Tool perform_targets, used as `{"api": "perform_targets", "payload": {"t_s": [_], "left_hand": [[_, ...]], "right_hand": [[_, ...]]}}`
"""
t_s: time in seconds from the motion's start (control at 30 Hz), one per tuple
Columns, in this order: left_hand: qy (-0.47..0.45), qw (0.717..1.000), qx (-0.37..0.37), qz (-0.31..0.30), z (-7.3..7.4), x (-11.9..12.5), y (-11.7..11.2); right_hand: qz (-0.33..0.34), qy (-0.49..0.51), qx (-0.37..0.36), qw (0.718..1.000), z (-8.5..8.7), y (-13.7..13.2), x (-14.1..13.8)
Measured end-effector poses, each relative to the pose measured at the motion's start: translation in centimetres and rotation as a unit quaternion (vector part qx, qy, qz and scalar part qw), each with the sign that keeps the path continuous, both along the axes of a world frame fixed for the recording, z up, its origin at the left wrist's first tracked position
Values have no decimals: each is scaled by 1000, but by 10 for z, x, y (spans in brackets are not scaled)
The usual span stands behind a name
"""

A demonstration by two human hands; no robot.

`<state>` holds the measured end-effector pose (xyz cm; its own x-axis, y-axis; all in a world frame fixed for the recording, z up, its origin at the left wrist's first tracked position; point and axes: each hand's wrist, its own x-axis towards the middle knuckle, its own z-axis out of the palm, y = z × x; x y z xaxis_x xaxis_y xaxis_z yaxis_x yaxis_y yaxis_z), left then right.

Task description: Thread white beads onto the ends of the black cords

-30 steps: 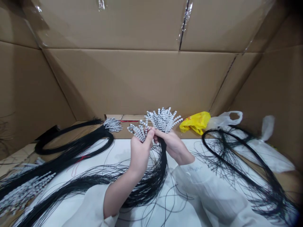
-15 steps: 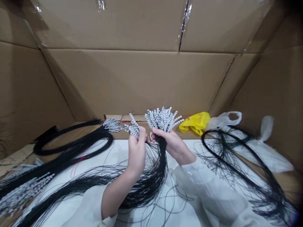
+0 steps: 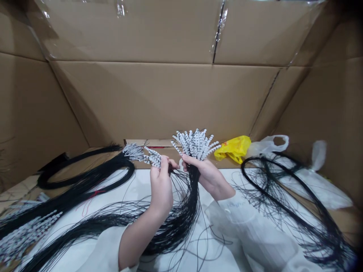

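Left grip (image 3: 161,185) pinches a few tags (image 3: 153,157); right grip (image 3: 205,173) is closed round the cord bunch (image 3: 194,187). Red print on the yellow bag (image 3: 234,147) is unreadable.

Yellow bag (image 3: 233,147) beside white plastic bag (image 3: 269,144), cardboard wall (image 3: 159,98) behind.

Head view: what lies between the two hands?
Thin black cords span the gap between left hand and right hand, seen in the head view.
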<state>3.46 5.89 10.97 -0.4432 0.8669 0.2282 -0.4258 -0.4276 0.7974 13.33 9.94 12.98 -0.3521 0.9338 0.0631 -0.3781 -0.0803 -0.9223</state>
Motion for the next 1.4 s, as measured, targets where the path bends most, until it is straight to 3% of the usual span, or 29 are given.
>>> {"api": "perform_targets", "payload": {"t_s": [0.1, 0.3, 0.57, 0.97, 1.1, 1.3, 1.4], "left_hand": [[5, 1000, 8, -11, 0, 0, 1], [102, 995, -5, -5, -3, -1, 3], [40, 998, -19, 39, -3, -1, 1], [99, 995, 7, -18, -2, -2, 5], [111, 993, 17, -23, 1, -3, 5], [40, 998, -33, 23, -2, -2, 4], [-1, 999, -43, -1, -1, -1, 3]], "right_hand": [[-5, 0, 10, 1000, -1, 0, -2], [22, -16, 72, 997, -3, -4, -6], [29, 12, 32, 999, -3, 2, 0], [38, -1, 76, 996, -5, 2, -2], [72, -4, 76, 995, -3, 0, -2], [10, 19, 34, 999, -4, 1, -1], [-1, 19, 35, 999, -5, 2, -2]]}}
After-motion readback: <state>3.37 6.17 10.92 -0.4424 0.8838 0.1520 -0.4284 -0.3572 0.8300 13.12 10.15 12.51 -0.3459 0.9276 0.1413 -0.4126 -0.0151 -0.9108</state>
